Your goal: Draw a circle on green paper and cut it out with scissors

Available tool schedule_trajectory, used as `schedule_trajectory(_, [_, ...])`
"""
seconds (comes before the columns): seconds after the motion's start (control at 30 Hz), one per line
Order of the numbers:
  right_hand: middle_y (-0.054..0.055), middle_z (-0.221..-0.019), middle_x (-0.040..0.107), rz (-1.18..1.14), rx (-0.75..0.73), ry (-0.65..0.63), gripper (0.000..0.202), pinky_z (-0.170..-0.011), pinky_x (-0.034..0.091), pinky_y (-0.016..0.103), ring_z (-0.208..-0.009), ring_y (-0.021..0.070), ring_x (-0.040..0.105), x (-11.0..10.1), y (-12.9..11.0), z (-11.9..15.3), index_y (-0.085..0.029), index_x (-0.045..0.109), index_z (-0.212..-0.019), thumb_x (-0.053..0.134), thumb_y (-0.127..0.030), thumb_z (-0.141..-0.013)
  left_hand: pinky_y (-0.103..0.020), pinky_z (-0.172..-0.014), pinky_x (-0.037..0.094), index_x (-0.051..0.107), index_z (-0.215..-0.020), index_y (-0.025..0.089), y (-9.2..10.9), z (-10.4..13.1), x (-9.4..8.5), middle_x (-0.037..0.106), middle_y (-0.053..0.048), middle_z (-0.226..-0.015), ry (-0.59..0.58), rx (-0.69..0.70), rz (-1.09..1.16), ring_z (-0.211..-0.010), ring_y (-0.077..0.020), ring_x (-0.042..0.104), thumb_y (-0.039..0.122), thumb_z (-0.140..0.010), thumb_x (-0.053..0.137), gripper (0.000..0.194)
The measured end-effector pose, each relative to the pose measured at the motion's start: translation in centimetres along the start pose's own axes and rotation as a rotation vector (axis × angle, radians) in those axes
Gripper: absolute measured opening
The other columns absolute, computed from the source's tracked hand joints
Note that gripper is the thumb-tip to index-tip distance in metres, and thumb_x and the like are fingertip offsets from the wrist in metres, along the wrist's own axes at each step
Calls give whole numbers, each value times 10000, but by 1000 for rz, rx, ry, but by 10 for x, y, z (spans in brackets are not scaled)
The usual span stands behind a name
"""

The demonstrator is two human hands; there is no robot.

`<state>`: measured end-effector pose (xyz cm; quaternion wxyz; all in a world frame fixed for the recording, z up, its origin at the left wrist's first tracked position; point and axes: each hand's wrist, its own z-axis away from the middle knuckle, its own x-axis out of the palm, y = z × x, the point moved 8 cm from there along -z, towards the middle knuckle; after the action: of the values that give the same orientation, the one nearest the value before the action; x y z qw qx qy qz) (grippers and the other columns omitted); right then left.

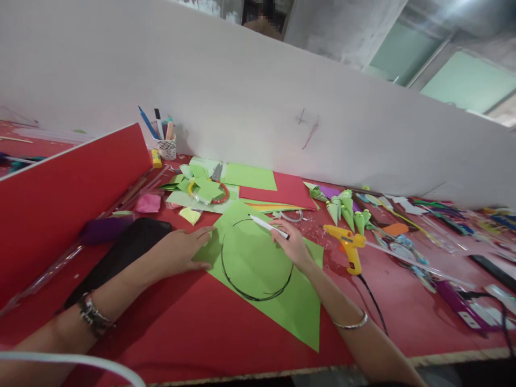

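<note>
A green paper sheet lies on the red table, turned at an angle. On it runs a hand-drawn black circle, its outline doubled at the bottom; my right forearm and hand cover part of its right side. My right hand grips a white marker with a black end, its tip near the top of the circle. At the sheet's left edge rests my left hand, fingers stretched out and spread on the paper. Under my left forearm lies a dark flat object.
A yellow glue gun with a cord lies right of the sheet, near rolled green paper cones. Behind are scissors, paper scraps and a red sheet. A pen cup stands by the white partition. A red divider rises at left.
</note>
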<state>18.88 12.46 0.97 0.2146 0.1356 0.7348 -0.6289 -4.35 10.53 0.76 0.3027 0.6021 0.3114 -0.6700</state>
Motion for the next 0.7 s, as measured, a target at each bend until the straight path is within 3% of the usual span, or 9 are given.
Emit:
schedule_trajectory(0.23, [-36,-588,502,-22,46,-80,256,-409,281,196,-442,82,387,13,-5,-2,-181,539,-968,482,-362,-797,-337,-639,427,535,-1081,193,14,7,-9,553,-93,-1122,-5,1,7,-688,-234,599,561,-676,573,549])
schedule_trajectory(0.43, [-40,-569,465,-9,41,-174,194,-421,281,202,-456,90,385,33,-8,-1,-187,545,-904,477,-337,-800,-365,-684,437,477,-1182,199,13,7,-5,458,-104,-1263,-11,15,25,-725,-244,599,588,-680,540,638])
schedule_trajectory(0.7, [-39,-577,443,37,19,-183,175,-428,256,211,-464,101,362,36,-3,0,-199,544,-886,477,-341,-810,-350,-745,411,391,-1285,227,9,5,1,420,-94,-1333,-37,3,58,-796,-253,595,635,-681,494,736])
